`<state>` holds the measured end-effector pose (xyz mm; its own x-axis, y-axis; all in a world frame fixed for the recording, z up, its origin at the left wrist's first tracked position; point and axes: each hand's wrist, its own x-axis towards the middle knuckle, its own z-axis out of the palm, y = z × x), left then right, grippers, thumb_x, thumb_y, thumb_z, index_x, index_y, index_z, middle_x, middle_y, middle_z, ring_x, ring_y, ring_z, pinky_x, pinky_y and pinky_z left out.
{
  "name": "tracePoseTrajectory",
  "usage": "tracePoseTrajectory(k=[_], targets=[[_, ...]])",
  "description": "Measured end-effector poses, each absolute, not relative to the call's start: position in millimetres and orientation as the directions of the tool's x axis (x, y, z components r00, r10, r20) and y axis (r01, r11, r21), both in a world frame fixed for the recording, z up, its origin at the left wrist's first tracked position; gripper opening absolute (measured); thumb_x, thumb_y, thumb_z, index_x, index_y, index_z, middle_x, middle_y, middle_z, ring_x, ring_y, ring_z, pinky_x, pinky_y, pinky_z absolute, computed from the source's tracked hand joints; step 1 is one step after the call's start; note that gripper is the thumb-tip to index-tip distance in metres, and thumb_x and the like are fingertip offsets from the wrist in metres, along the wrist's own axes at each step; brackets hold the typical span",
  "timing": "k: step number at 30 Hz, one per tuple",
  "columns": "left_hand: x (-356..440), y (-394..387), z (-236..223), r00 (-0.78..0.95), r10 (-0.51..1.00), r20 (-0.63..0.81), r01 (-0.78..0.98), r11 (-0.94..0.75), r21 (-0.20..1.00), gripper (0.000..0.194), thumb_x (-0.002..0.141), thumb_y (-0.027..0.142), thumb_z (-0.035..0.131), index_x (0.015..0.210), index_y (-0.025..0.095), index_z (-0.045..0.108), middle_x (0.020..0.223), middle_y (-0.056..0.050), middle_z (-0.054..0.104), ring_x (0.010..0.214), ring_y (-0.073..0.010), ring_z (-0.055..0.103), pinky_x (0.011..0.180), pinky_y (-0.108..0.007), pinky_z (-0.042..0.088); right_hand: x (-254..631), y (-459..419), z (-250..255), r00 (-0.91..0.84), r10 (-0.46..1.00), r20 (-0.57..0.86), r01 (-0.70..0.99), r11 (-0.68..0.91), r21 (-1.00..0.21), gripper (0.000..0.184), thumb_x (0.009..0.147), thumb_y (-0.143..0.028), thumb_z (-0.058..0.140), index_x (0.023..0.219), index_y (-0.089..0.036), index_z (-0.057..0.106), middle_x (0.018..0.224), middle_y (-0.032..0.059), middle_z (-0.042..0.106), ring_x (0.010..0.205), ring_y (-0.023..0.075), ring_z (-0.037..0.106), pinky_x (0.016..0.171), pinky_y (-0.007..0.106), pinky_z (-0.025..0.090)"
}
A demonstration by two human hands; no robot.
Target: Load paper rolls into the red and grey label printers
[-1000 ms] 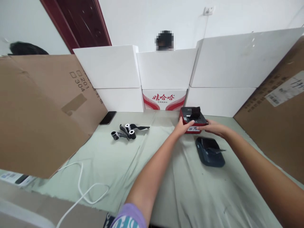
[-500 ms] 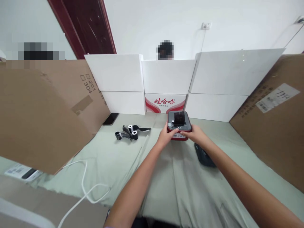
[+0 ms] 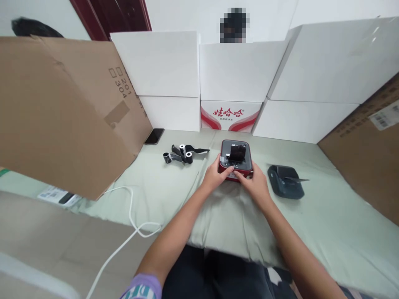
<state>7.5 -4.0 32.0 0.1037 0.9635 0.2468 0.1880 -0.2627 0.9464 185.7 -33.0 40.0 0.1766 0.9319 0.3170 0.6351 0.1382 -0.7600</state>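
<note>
Both hands hold a small boxy device (image 3: 226, 148), red-sided with a dark grey top, that looks like a label printer. A wide black ribbon (image 3: 237, 153) stands up in a loop from its top. My left hand (image 3: 214, 176) grips the left front corner, thumb on the front edge. At the right front corner my right hand (image 3: 257, 182) is closed round the side, its thumb close to the other one. Right of it lies a dark, rounded cover-like piece (image 3: 285, 182) with a thin strip sticking out. Left of the device are several small rolls of black ribbon (image 3: 188, 157).
A phone (image 3: 154, 136) lies by the left cardboard box (image 3: 75, 116). White boxes (image 3: 168, 64) stand stacked along the back, with another cardboard box (image 3: 368, 153) at right. A white cable (image 3: 134, 226) hangs over the left front edge. Behind the boxes a person's head shows.
My view has tilted down, so everything sits higher in the picture. The dark cover-like piece, partly behind my right forearm before, now shows fully. Both hands still hold the printer.
</note>
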Motion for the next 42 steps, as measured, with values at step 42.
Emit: tracePoseTrajectory(k=[42], targets=[[-2, 15, 13, -0.023, 0.840, 0.542, 0.280, -0.515, 0.810, 0.034, 0.101, 0.046, 0.047, 0.096, 0.021, 0.069, 0.097, -0.006, 0.056, 0.098, -0.0196, 0.057, 0.095, -0.031, 0.047, 199, -9, -9, 0.085, 0.909, 0.408, 0.307, 0.366, -0.879, 0.087, 0.086, -0.069, 0.060, 0.156, -0.024, 0.035, 0.156, 0.0138, 0.044, 0.146, 0.0303, 0.041, 0.123, 0.050, 0.030]])
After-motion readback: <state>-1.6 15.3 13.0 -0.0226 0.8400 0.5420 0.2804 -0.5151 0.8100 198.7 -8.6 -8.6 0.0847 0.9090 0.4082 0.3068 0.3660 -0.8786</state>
